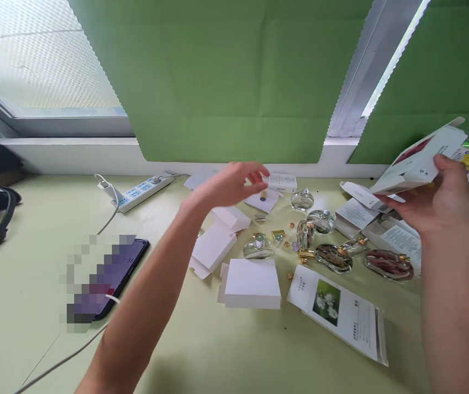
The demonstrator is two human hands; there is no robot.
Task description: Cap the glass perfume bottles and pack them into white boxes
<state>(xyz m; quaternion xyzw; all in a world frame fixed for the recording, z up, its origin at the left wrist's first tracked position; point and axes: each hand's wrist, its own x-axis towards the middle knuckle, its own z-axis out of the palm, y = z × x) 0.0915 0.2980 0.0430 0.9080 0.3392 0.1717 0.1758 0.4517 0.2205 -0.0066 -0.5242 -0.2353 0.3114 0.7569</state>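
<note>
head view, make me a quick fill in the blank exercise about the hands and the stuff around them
1. The box in the right hand is mostly ____.
2. The blind beyond the left hand is ____ in colour.
3. In the picture, the phone lies to the ____ of the left forearm.
4. The carton lying in front of the glass bottles shows a photo of pale ____.

Missing words: white; green; left; flowers.

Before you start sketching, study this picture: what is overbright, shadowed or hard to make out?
Head view: textured windowpane partly washed out; head view: soft shadow on the tabletop beside the left forearm; head view: mosaic blocks hide part of the smartphone; head view: fine print on the carton in the right hand is illegible.
</note>
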